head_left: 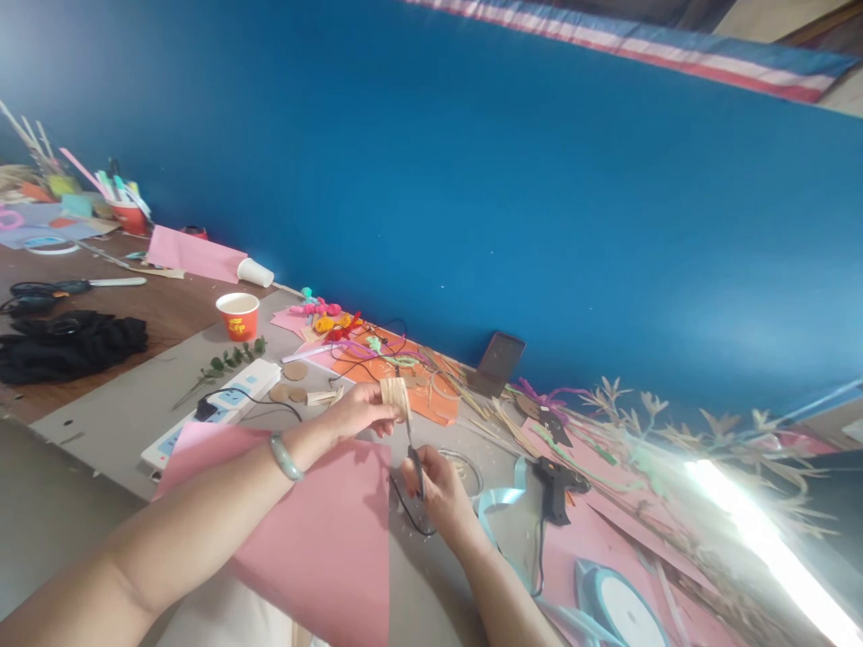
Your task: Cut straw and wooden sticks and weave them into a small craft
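Straw-coloured piece (pixel 393 393): at the tips of my left hand (pixel 368 412), held off the tabletop, thumb and fingers pinching its near-left part. Looks flat, made of thin strips; long axis unclear, my fingers hide part of it.

Key relation: the piece lies ahead and slightly left of my right hand (pixel 435 490), which grips the scissors (pixel 413 458) by the dark handles, fingers curled round them. Blades run forward, away from me, alongside the piece's right edge. Can't tell whether metal touches it, or whether the blades are parted. Left hand is the nearer one, being on the piece itself.

Pose: left forearm reaches in from lower left over the pink sheet (pixel 324 530), bangle (pixel 287 456) at the wrist; right forearm comes up from the lower right, wrist angled inward, so both hands nearly meet, left one farther forward.

Outward from the grip: wooden discs (pixel 295 370) left of the left hand, power strip (pixel 209 409) farther left, red paper cup (pixel 241 319) beyond that. Orange sheet (pixel 438 412) just ahead, phone (pixel 497 364) ahead-right against the blue wall (pixel 472 180). Right of the right hand: light-blue ribbon (pixel 502 496), then glue gun (pixel 558 490).
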Demonstrator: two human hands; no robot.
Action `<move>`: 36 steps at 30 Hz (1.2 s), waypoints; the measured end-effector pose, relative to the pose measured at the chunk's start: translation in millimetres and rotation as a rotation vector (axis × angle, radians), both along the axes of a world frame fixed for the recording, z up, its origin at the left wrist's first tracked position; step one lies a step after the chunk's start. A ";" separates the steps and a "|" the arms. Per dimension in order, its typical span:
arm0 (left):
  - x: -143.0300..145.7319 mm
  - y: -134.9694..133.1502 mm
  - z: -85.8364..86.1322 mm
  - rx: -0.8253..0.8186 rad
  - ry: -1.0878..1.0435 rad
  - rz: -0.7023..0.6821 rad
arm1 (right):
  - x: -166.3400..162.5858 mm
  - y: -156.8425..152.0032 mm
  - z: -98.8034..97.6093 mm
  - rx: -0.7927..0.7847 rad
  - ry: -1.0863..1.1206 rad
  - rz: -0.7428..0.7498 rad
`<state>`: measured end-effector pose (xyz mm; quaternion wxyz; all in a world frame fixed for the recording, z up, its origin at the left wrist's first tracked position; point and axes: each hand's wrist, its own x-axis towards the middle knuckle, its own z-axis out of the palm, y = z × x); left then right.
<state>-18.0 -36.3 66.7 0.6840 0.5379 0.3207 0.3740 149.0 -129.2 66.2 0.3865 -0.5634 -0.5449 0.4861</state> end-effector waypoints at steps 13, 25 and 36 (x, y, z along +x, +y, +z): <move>-0.8 -0.8 1.4 -0.013 0.032 0.009 | 2.4 2.0 -4.4 -0.031 -0.038 -0.046; 2.8 -5.7 1.9 -0.037 0.032 -0.046 | 0.1 1.7 -1.8 -0.021 -0.052 -0.079; 3.7 -8.9 1.9 -0.025 0.073 -0.110 | -0.3 0.4 2.3 -0.028 -0.061 -0.086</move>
